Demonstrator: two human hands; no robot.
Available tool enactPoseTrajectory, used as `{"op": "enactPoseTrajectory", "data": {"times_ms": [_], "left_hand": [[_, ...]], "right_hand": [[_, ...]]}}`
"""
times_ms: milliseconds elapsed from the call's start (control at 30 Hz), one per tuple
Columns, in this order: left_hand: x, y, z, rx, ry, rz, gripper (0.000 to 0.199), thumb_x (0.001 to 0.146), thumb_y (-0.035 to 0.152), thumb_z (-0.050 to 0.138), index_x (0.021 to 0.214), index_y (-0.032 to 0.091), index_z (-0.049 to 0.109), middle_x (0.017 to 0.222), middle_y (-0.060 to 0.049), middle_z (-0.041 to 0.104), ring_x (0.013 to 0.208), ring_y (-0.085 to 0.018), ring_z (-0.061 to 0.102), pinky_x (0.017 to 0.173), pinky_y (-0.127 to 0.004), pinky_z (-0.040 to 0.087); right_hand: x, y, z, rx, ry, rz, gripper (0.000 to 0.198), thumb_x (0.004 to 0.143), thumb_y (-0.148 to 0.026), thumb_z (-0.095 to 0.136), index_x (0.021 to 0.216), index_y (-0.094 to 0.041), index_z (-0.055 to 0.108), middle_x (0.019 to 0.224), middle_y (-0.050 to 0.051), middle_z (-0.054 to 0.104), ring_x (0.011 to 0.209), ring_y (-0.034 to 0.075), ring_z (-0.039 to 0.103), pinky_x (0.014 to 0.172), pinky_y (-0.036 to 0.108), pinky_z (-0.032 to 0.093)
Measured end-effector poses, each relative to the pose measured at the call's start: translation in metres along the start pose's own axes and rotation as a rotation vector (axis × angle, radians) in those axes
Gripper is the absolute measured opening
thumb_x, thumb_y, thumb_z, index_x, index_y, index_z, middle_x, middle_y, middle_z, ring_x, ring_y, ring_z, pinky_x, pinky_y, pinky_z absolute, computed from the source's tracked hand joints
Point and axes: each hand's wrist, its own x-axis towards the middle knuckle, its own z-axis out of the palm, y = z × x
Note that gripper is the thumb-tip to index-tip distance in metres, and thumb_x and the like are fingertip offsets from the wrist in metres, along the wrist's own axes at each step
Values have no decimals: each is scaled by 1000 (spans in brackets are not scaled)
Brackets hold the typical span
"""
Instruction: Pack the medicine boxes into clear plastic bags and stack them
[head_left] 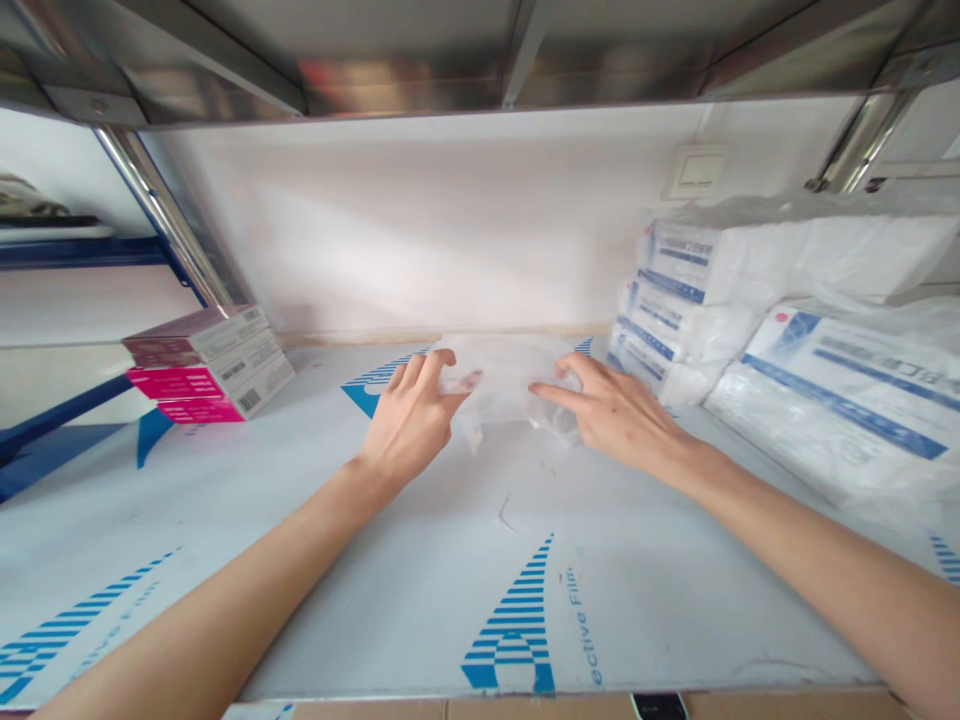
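Note:
A crumpled, see-through white plastic bag [504,385] lies toward the back of the shelf, between my two hands. My left hand [415,405] has its fingers curled over the bag's left side, with the thumb against the film. On the opposite side, my right hand [611,410] grips the bag's right part between thumb and bent fingers. The bag's thin film sags in loose folds below both hands. What is inside it, if anything, I cannot make out.
Pink-and-white boxes [217,365] are stacked at the left. Plastic-wrapped white packs with blue print [847,390] are piled at the right. A metal shelf [405,60] hangs overhead. A switch [696,171] is on the back wall. Blue-printed film covers the shelf surface [360,600].

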Motion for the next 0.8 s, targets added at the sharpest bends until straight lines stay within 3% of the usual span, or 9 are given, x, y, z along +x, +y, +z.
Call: {"op": "enactPoseTrajectory", "data": {"times_ms": [100, 200, 300, 433, 500, 567, 633, 733, 800], "left_hand": [[1, 1, -1, -46, -16, 6, 48, 75, -7, 45, 106, 20, 72, 124, -12, 57, 105, -27, 58, 86, -41, 55], [0, 2, 0, -83, -28, -12, 23, 84, 7, 52, 85, 16, 72, 105, -12, 60, 92, -26, 59, 81, -40, 56], [-2, 2, 1, -76, -66, -39, 27, 88, 7, 47, 89, 17, 73, 98, -11, 57, 89, -25, 57, 73, -37, 55], [-2, 1, 1, -89, -63, -111, 54, 77, -8, 38, 111, 21, 70, 123, -12, 53, 108, -27, 54, 82, -39, 55], [-2, 0, 0, -103, -20, -151, 66, 75, -9, 39, 127, 24, 63, 142, -13, 44, 118, -31, 51, 91, -47, 53], [-1, -1, -1, -123, -2, -163, 69, 76, -8, 42, 134, 24, 59, 148, -14, 41, 122, -32, 50, 96, -51, 52], [-1, -1, 0, -171, -2, -159, 52, 80, -1, 47, 124, 21, 65, 138, -14, 50, 116, -30, 56, 93, -47, 56], [-2, -1, 2, -224, 16, -155, 21, 88, 15, 55, 97, 17, 74, 114, -13, 57, 98, -25, 63, 82, -39, 60], [-2, -1, 3, -212, 24, -147, 18, 88, 15, 56, 92, 16, 73, 106, -11, 55, 91, -23, 62, 75, -36, 60]], "right_hand": [[-1, -4, 1, -11, -65, 40, 45, 79, 0, 47, 102, -26, 77, 118, 7, 67, 76, 17, 64, 57, 29, 37], [-1, -4, 2, -22, -60, 123, 27, 86, -11, 50, 82, -21, 75, 87, 5, 70, 67, 18, 61, 58, 30, 37], [-1, -2, 0, -20, -46, 142, 27, 88, -12, 47, 80, -19, 72, 75, 5, 64, 67, 19, 58, 59, 31, 38], [0, -1, -4, 1, -113, 156, 51, 75, 3, 47, 115, -18, 72, 99, 11, 65, 73, 21, 59, 62, 32, 43], [0, -2, -3, -32, -77, 176, 49, 75, 3, 50, 114, -17, 74, 122, 17, 63, 89, 27, 62, 72, 38, 48], [0, -2, 1, -28, -15, 176, 38, 77, 0, 52, 103, -14, 76, 136, 18, 59, 105, 34, 61, 85, 46, 49], [-1, -2, 7, 28, 42, 220, 27, 83, -8, 54, 98, -14, 76, 131, 16, 65, 106, 33, 63, 88, 47, 50], [-2, -1, 11, 104, 70, 290, 23, 92, -25, 53, 93, -16, 74, 100, 12, 72, 84, 27, 68, 76, 40, 54], [-2, 0, 8, 119, 49, 266, 24, 92, -19, 50, 99, -16, 73, 95, 11, 69, 77, 24, 67, 71, 36, 53]]}}
